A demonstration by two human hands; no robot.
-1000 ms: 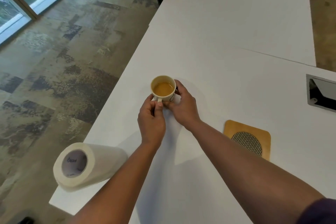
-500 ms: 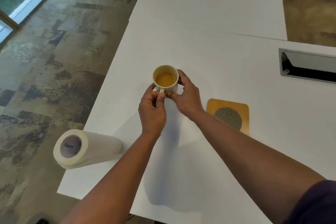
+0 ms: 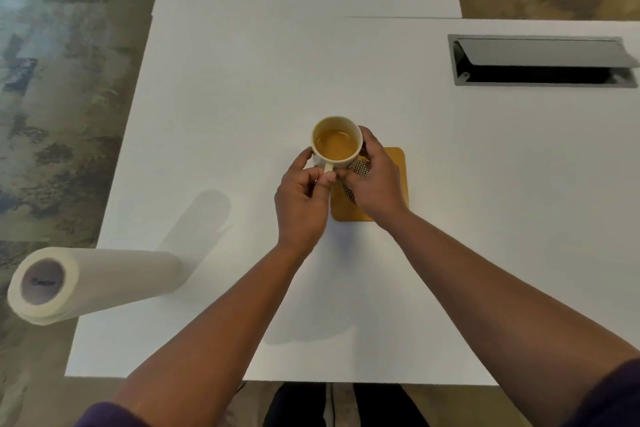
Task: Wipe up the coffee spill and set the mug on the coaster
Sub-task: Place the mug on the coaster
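Nearest the camera, two bare forearms reached forward over the near edge of the white table (image 3: 242,87), with a purple sleeve (image 3: 613,399) showing at the right elbow and a scrap of the same colour at the lower left. To the left, a paper towel roll (image 3: 93,282) lay on its side at the table's left edge, its cardboard core facing the camera and part of the roll overhanging the patterned carpet (image 3: 52,114). Farther in, the left hand (image 3: 301,204) pinched the handle of the cream mug (image 3: 336,144) between thumb and fingers, closed firmly on it. The right hand (image 3: 375,180) wrapped around the mug's right side from behind, fingers curled against the wall, so both hands were clamped on the mug. The mug stood upright, holding light brown coffee, and sat over the far left corner of the wooden coaster (image 3: 398,177); whether its base touched the coaster or hung just above it could not be told. The coaster's woven mesh inset peeked out between the two hands, and the right hand covered much of the rest. No spill could be made out on the tabletop around the hands. Beyond, toward the far right, a metal cable hatch (image 3: 543,61) was set into the table with its lid propped open. At the back, a seam marked where a second white tabletop adjoined.
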